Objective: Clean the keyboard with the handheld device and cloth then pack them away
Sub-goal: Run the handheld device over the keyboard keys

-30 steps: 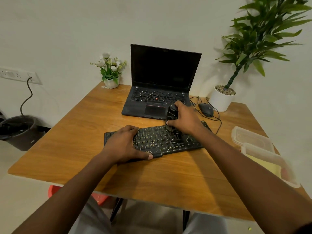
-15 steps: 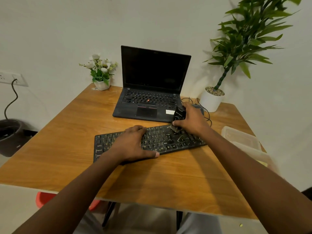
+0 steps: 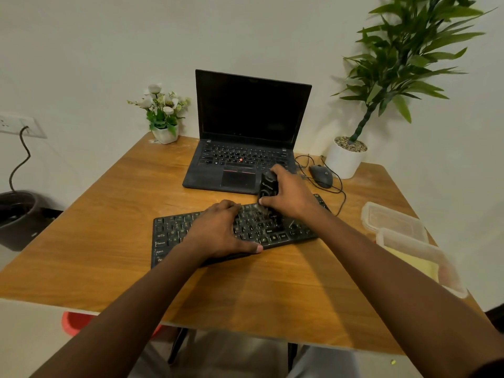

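Gripping the handheld device (image 3: 267, 187), small, rigid, likely light, is done around its body by the right hand (image 3: 289, 195); keyboard (image 3: 253, 230) is pressed flat mid-table by the left hand (image 3: 218, 231).

Before you: an open black laptop (image 3: 245, 126) at the wooden table's (image 3: 109, 214) far edge; wired mouse (image 3: 321, 174) beside it; white flower pot (image 3: 165, 133) left, potted plant (image 3: 344, 162) right.
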`<state>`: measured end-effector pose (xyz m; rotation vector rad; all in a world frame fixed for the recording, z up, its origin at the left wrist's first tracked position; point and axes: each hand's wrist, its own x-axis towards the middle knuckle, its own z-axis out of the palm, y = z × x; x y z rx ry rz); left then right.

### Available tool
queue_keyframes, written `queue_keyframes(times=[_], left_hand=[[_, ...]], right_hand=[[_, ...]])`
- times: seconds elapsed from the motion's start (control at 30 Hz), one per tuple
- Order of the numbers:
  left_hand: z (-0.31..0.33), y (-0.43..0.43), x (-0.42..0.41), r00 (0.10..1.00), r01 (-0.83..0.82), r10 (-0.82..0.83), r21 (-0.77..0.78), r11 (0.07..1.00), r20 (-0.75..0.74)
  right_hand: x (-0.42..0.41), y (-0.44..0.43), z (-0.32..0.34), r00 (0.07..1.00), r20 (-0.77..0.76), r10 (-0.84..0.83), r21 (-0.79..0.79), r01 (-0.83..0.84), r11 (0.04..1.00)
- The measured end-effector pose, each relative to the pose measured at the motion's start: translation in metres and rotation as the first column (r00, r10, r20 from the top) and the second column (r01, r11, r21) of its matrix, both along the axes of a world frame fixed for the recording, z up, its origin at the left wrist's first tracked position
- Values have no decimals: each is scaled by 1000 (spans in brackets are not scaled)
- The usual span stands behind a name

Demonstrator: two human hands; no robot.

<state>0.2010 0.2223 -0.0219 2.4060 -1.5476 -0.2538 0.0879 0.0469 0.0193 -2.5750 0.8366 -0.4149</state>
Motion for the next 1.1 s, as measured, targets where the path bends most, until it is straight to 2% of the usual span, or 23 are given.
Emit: queue_keyframes(times=[0.27,0.43,0.57,0.87,1.1], left_hand=[[0,-1,0,1000,-14,14,5,1000,-16],[-1,-1,0,1000,-24,24,4,1000,-13],[-1,-2,0,1000,-21,21,-3,1000,-10],[-1,-2,1,1000,-20,20,14,1000,-19],[0,-3,-1,999,-32,32,18,999,-20]], right_hand=[[-26,-42,8,988,-19,-152,-60,150,987],[-9,-25,1,997,15,-79,1,79,997],[5,-13,-4,1000,-5,-7,-7,7,1000],[-31,-50,10,980,-57,-190,-83,185,979],[-7,-26,2,997,2,-81,25,81,996]])
